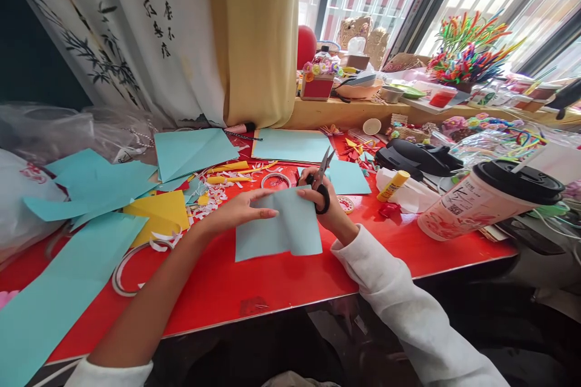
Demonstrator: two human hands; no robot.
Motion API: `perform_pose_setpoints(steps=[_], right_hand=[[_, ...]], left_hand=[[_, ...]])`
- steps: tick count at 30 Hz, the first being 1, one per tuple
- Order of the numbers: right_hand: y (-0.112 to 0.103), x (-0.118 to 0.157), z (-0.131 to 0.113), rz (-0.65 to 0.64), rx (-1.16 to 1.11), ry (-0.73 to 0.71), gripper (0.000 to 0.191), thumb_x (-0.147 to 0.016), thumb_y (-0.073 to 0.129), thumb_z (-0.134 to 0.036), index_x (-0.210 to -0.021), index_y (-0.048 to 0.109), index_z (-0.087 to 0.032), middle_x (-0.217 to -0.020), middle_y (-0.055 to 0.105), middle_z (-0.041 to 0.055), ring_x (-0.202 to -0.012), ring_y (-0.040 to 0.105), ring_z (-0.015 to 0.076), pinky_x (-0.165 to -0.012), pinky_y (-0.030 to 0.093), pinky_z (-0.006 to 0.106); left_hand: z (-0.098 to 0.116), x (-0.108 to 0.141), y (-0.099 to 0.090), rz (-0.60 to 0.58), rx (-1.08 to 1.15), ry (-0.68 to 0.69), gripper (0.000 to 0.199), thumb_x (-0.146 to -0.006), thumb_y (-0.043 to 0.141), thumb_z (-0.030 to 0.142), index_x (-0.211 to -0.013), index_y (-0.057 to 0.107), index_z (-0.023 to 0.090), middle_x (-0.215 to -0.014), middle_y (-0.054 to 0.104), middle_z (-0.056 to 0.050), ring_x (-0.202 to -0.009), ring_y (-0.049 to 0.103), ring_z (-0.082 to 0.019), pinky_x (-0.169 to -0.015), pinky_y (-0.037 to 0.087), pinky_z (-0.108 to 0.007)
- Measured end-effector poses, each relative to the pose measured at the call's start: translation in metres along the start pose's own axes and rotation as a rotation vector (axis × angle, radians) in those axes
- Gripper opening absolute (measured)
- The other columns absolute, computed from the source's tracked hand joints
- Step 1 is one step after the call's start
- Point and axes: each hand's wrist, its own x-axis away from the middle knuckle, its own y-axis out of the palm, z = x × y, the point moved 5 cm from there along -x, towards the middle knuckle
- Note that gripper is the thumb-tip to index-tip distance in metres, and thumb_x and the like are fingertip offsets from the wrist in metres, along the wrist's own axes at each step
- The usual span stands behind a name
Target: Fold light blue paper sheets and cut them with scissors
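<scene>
A light-blue sheet of paper [276, 230] stands over the red table in front of me, its right part curled forward. My left hand [239, 208] holds its upper left edge, thumb on the near side and the other fingers partly behind. A pair of black-handled scissors [324, 172] sits in my right hand [334, 213], blades pointing up and slightly parted. With its thumb, that same hand also pinches the sheet's upper right corner. Behind the sheet lie a roll of tape [275, 181] and another blue piece of paper [348, 177].
Blue sheets [109, 187] and a yellow sheet [161, 213] lie left, near a tape ring [122, 275]. Paper scraps [213, 196] litter the middle. To the right are a glue stick [393, 185], a black object [417, 158] and a lidded paper cup [485, 202].
</scene>
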Motion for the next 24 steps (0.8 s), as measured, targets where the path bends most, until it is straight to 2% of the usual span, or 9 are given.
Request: perform_pose_setpoints(steps=[2, 5, 8, 11, 13, 15, 19, 21, 24], right_hand=[[0.001, -0.001, 0.001, -0.006, 0.078, -0.015, 0.029, -0.068, 0.072, -0.034, -0.085, 0.051, -0.023, -0.075, 0.042, -0.0036, -0.058, 0.038, 0.0089, -0.049, 0.032, 0.021], [-0.006, -0.004, -0.002, 0.087, 0.208, -0.055, 0.033, -0.069, 0.073, -0.036, -0.093, 0.053, -0.023, -0.076, 0.044, -0.0035, -0.061, 0.04, 0.0089, -0.051, 0.034, 0.02], [-0.019, -0.008, -0.008, 0.167, 0.27, -0.056, 0.038, -0.073, 0.07, -0.041, -0.104, 0.055, -0.023, -0.079, 0.048, -0.0021, -0.066, 0.045, 0.0101, -0.054, 0.04, 0.021], [-0.03, -0.011, -0.01, 0.124, 0.29, 0.029, 0.043, -0.076, 0.064, -0.048, -0.108, 0.059, -0.019, -0.077, 0.049, 0.0001, -0.07, 0.05, 0.0133, -0.052, 0.042, 0.022], [-0.033, -0.01, -0.008, 0.018, 0.345, 0.119, 0.046, -0.078, 0.062, -0.05, -0.108, 0.061, -0.016, -0.073, 0.049, 0.0003, -0.066, 0.049, 0.0133, -0.048, 0.039, 0.022], [-0.026, -0.007, -0.004, -0.18, 0.435, 0.194, 0.047, -0.077, 0.063, -0.049, -0.11, 0.062, -0.015, -0.072, 0.05, 0.0002, -0.063, 0.047, 0.0117, -0.049, 0.036, 0.022], [-0.004, 0.006, 0.005, -0.6, 0.637, 0.257, 0.046, -0.072, 0.071, -0.047, -0.106, 0.067, -0.015, -0.074, 0.054, 0.0001, -0.065, 0.047, 0.0114, -0.057, 0.036, 0.023], [0.004, 0.01, 0.008, -0.686, 0.686, 0.278, 0.046, -0.071, 0.071, -0.047, -0.104, 0.068, -0.015, -0.072, 0.056, 0.0, -0.065, 0.048, 0.0116, -0.057, 0.035, 0.023], [0.01, 0.012, 0.009, -0.71, 0.677, 0.323, 0.046, -0.072, 0.07, -0.047, -0.103, 0.069, -0.013, -0.072, 0.059, 0.0009, -0.063, 0.05, 0.0116, -0.056, 0.036, 0.022]], left_hand=[[-0.001, 0.0, 0.003, -0.038, 0.125, -0.027, 0.04, -0.073, 0.064, 0.051, -0.101, 0.064, 0.023, -0.105, 0.067, -0.005, -0.093, 0.063, -0.024, -0.074, 0.05, -0.031], [-0.006, -0.001, -0.011, 0.126, 0.125, -0.026, 0.034, -0.072, 0.065, 0.051, -0.083, 0.061, 0.02, -0.078, 0.063, 0.0, -0.067, 0.057, -0.015, -0.057, 0.043, -0.023], [-0.005, 0.001, -0.036, 0.374, 0.029, 0.032, 0.034, -0.074, 0.062, 0.052, -0.081, 0.061, 0.019, -0.077, 0.061, 0.0, -0.066, 0.053, -0.014, -0.056, 0.039, -0.023], [-0.001, 0.01, -0.057, 0.619, -0.058, 0.095, 0.033, -0.076, 0.061, 0.052, -0.08, 0.06, 0.019, -0.079, 0.062, 0.0, -0.068, 0.052, -0.014, -0.059, 0.039, -0.024], [0.001, 0.015, -0.067, 0.745, -0.126, 0.122, 0.032, -0.076, 0.061, 0.051, -0.079, 0.059, 0.02, -0.076, 0.061, 0.001, -0.067, 0.051, -0.014, -0.059, 0.036, -0.023], [0.0, 0.019, -0.074, 0.829, -0.174, 0.132, 0.03, -0.075, 0.062, 0.05, -0.077, 0.058, 0.02, -0.072, 0.059, 0.002, -0.066, 0.049, -0.013, -0.058, 0.034, -0.023], [-0.005, 0.019, -0.083, 0.88, -0.145, 0.113, 0.027, -0.074, 0.064, 0.046, -0.076, 0.059, 0.02, -0.07, 0.06, 0.001, -0.066, 0.051, -0.013, -0.058, 0.035, -0.023], [-0.006, 0.02, -0.086, 0.905, -0.122, 0.12, 0.025, -0.073, 0.065, 0.044, -0.078, 0.06, 0.02, -0.074, 0.062, 0.0, -0.07, 0.054, -0.014, -0.062, 0.037, -0.024], [-0.005, 0.023, -0.087, 0.954, -0.108, 0.146, 0.023, -0.074, 0.064, 0.042, -0.08, 0.061, 0.02, -0.076, 0.064, 0.0, -0.072, 0.055, -0.015, -0.065, 0.039, -0.024]])
